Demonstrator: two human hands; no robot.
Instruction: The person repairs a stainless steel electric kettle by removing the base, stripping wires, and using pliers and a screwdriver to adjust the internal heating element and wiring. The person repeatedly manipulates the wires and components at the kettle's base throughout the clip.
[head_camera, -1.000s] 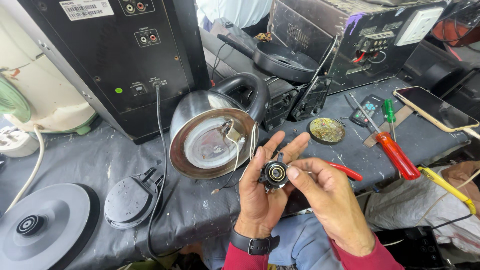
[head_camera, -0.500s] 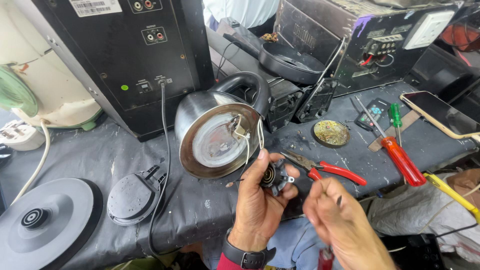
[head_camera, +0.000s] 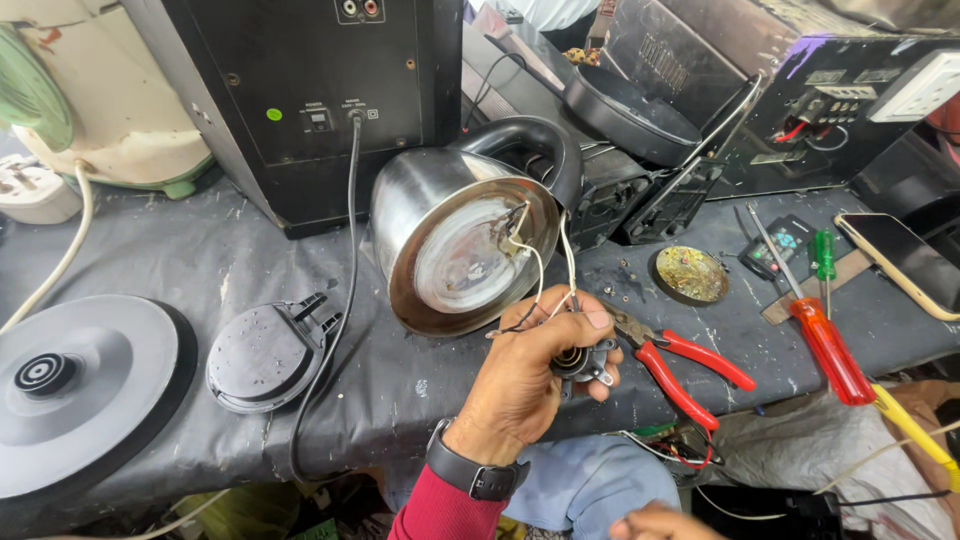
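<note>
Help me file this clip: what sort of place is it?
Likely a small appliance repair bench: an opened steel kettle lies with loose wires, the left hand holds its connector part, and red-handled pliers and screwdrivers lie about.

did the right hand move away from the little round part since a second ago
Yes. The right hand has dropped toward the bottom edge, below the red pliers; only the left hand holds the round part.

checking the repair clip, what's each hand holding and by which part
The left hand holds the small round black connector part by its rim, between thumb and fingers; its wires run to the kettle. The right hand, at the bottom edge, shows nothing held.
</note>
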